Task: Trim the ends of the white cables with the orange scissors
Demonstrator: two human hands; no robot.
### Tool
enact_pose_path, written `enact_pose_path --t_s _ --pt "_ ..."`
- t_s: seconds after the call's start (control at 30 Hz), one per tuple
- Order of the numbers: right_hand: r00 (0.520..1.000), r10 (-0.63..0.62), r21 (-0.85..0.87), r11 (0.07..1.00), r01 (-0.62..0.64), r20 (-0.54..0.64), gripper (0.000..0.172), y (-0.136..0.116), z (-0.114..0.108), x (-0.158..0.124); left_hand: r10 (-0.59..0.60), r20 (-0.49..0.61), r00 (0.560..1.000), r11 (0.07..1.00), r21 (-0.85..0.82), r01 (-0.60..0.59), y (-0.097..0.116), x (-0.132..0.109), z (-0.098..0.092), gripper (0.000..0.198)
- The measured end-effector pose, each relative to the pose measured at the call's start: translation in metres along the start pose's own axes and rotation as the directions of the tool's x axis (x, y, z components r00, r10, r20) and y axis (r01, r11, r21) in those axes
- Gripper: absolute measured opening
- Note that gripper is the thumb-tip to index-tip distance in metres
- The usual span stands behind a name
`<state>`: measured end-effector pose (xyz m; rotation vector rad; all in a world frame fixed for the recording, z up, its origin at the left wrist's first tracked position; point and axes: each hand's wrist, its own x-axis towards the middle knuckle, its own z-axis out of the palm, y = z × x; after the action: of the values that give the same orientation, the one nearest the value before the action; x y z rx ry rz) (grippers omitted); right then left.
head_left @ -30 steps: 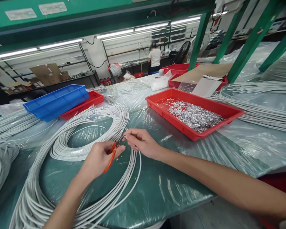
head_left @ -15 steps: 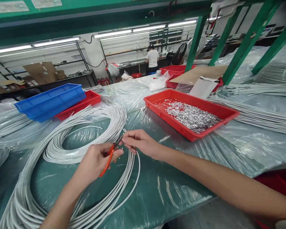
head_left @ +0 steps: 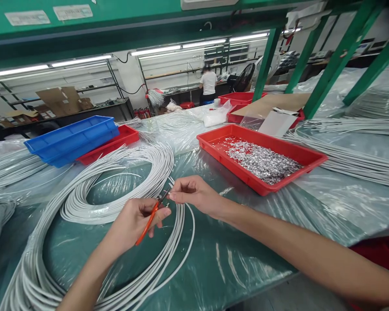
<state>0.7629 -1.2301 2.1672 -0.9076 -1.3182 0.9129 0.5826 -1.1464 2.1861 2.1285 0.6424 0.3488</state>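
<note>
My left hand is wrapped round orange-handled pliers, whose dark jaws point up and right. At the jaw tips, my right hand pinches something small, too tiny to make out. Below and behind the fingers run thin white cables, looped on the green table. A thicker white cable coil lies beyond my left hand. Right of the hands, a red tray holds many small silvery pieces.
Blue tray rests on a red tray at the back left. Green frame posts rise at the right. More white cables lie far right. A person is in the background.
The view has shifted slightly. The pliers have turned a little in my left hand, showing their jaws more clearly. My right fingers have drawn closer together at the jaw tips.
</note>
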Motion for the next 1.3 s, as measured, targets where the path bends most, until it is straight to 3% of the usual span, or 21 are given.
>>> enact_pose_path --t_s 0.07,0.17,0.27,0.73,0.9,1.0,1.17,1.23,1.3 --pt "0.993 -0.115 -0.148 0.983 0.11 -0.032 0.025 0.0 0.001 -0.002 0.0 0.016 1.0 1.0 -0.029 0.001 0.001 -0.001 0.0 0.037" --pt "0.954 -0.292 -0.412 0.879 0.241 -0.066 0.02 -0.003 0.003 -0.007 0.005 0.041 0.999 0.997 -0.072 -0.002 0.003 -0.003 -0.001 0.034" --pt "0.935 -0.348 -0.503 0.821 0.271 -0.063 0.019 -0.006 0.006 -0.009 0.01 0.054 0.998 0.996 -0.084 -0.006 0.005 -0.004 -0.002 0.035" --pt "0.993 -0.111 -0.239 0.964 0.12 0.051 0.023 0.001 0.002 -0.005 -0.006 0.024 1.0 1.0 -0.005 0.006 0.002 -0.003 0.0 0.031" --pt "0.987 -0.16 -0.245 0.958 0.151 -0.019 0.019 -0.001 0.004 -0.005 -0.008 0.016 1.0 1.0 0.0 0.008 0.004 -0.004 -0.002 0.033" --pt "0.956 -0.285 -0.384 0.893 0.237 -0.073 0.018 -0.005 0.01 -0.01 -0.011 0.036 0.999 1.0 -0.023 0.012 0.004 -0.005 -0.002 0.034" --pt "0.875 -0.477 -0.713 0.642 0.282 -0.084 0.02 -0.005 0.019 -0.017 -0.027 0.062 0.998 0.999 -0.046 0.03 0.002 -0.004 0.0 0.034" --pt "0.879 -0.471 -0.751 0.605 0.265 -0.069 0.02 -0.004 0.019 -0.017 -0.026 0.057 0.998 0.999 -0.041 0.029 0.001 -0.004 0.001 0.034" --pt "0.906 -0.422 -0.716 0.645 0.269 -0.04 0.02 -0.003 0.018 -0.017 -0.017 0.046 0.999 0.999 -0.036 0.018 0.001 -0.004 0.001 0.034"
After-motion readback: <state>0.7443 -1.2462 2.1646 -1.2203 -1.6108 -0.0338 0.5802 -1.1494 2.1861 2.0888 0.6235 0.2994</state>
